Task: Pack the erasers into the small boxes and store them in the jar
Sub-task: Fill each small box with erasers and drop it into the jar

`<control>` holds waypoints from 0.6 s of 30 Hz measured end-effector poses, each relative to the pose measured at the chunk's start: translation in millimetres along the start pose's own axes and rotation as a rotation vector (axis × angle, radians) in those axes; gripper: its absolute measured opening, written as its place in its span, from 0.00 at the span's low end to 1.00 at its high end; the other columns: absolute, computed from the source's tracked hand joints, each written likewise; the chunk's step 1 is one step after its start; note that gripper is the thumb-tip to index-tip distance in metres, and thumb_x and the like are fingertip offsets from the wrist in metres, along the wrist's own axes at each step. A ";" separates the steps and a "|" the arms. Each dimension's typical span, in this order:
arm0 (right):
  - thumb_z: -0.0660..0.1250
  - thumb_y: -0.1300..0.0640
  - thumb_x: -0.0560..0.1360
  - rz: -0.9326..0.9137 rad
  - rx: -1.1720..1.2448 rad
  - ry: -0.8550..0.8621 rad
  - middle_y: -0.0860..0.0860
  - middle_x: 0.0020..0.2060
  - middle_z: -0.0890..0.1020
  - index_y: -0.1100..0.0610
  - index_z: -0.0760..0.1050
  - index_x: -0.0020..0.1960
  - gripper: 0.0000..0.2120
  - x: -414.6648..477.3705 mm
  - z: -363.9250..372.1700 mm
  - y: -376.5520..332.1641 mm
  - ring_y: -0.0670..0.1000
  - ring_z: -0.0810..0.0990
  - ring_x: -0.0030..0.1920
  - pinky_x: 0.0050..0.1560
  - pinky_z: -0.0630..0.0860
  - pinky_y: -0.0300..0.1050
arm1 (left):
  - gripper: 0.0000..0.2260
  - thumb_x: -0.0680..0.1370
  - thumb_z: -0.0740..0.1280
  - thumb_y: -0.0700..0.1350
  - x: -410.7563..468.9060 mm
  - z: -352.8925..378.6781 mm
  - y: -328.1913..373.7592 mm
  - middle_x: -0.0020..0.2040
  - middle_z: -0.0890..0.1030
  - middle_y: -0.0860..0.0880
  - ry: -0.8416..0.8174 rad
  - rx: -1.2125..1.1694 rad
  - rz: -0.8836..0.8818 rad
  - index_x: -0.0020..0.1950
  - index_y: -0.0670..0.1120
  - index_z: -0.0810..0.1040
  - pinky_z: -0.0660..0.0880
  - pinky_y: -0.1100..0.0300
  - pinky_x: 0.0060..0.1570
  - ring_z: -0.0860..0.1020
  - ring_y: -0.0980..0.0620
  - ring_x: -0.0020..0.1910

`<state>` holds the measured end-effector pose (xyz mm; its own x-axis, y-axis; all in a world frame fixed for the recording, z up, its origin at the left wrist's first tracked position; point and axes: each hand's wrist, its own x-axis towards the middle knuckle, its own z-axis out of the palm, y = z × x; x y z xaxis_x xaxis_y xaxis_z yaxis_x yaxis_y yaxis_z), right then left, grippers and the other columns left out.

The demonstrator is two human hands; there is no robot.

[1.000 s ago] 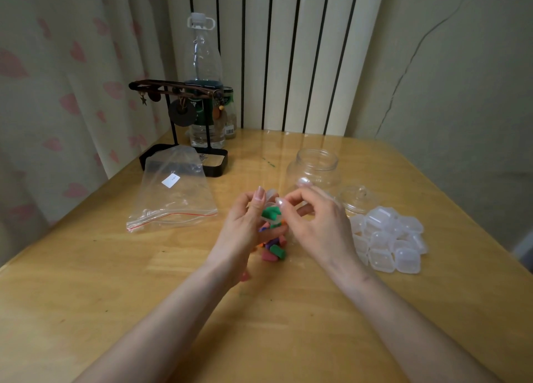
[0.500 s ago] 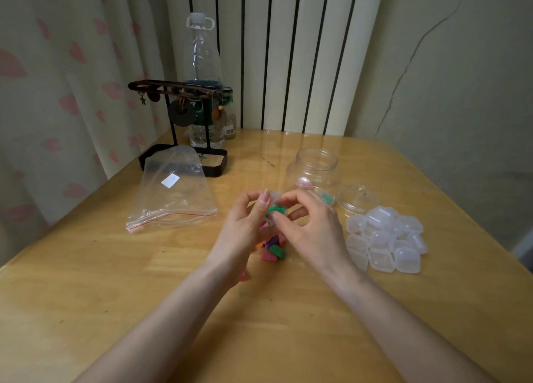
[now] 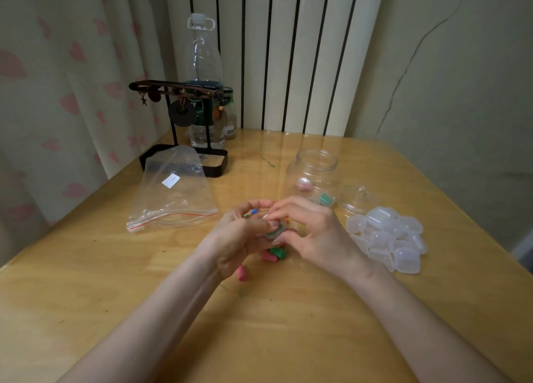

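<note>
My left hand (image 3: 236, 238) and my right hand (image 3: 314, 232) meet over the table's middle, both pinching one small clear box (image 3: 275, 231) with a green eraser inside. Loose pink and green erasers (image 3: 274, 254) lie under my hands, and one pink eraser (image 3: 243, 273) sits by my left wrist. The open glass jar (image 3: 315, 172) stands just behind, holding a box with a pink eraser and a box with a green one. A heap of empty small boxes (image 3: 386, 237) lies to the right.
The jar's clear lid (image 3: 357, 199) rests right of the jar. An empty zip bag (image 3: 173, 193) lies at the left. A black jewellery stand (image 3: 184, 128), a tall plastic bottle (image 3: 206, 74) and a small bottle stand at the back left.
The small box with the green eraser has come down a little between my hands and now looks shut. My fingers have closed more tightly around it.
</note>
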<state>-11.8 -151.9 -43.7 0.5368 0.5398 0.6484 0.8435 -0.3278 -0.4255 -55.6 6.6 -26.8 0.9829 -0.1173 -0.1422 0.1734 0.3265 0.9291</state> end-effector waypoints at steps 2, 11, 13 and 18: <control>0.75 0.70 0.63 -0.030 -0.020 0.021 0.52 0.48 0.81 0.61 0.81 0.48 0.14 1.7 -2.8 -1.5 0.43 0.78 0.51 0.55 0.73 0.32 | 0.17 0.74 0.63 0.28 -1.5 3.1 0.2 0.47 0.81 0.41 0.000 -0.021 0.042 0.60 0.40 0.72 0.80 0.55 0.40 0.81 0.46 0.40; 0.71 0.55 0.72 0.392 -0.432 0.442 0.51 0.46 0.83 0.55 0.80 0.53 0.10 60.8 -63.8 41.5 0.52 0.79 0.47 0.47 0.74 0.42 | 0.13 0.78 0.64 0.45 -1.4 6.9 1.3 0.54 0.83 0.49 0.119 0.185 0.100 0.61 0.44 0.74 0.79 0.53 0.52 0.83 0.50 0.50; 0.71 0.50 0.72 0.498 -0.488 0.219 0.49 0.51 0.82 0.51 0.79 0.58 0.15 68.7 -74.3 52.9 0.53 0.77 0.53 0.53 0.72 0.47 | 0.10 0.79 0.62 0.40 -1.4 5.9 1.8 0.51 0.84 0.45 0.156 0.172 0.103 0.59 0.39 0.75 0.81 0.58 0.43 0.83 0.47 0.47; 0.68 0.56 0.72 0.669 -0.536 0.316 0.47 0.46 0.83 0.49 0.80 0.48 0.07 38.7 -102.3 58.4 0.52 0.80 0.49 0.50 0.75 0.46 | 0.07 0.79 0.60 0.38 -2.1 5.6 3.8 0.46 0.85 0.47 0.168 0.211 0.123 0.54 0.41 0.76 0.81 0.59 0.40 0.83 0.50 0.41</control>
<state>60.0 -229.5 21.2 0.8298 -0.1037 0.5483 0.2072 -0.8551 -0.4753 -57.4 2.9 -21.1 0.9953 0.0738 -0.0625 0.0530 0.1243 0.9908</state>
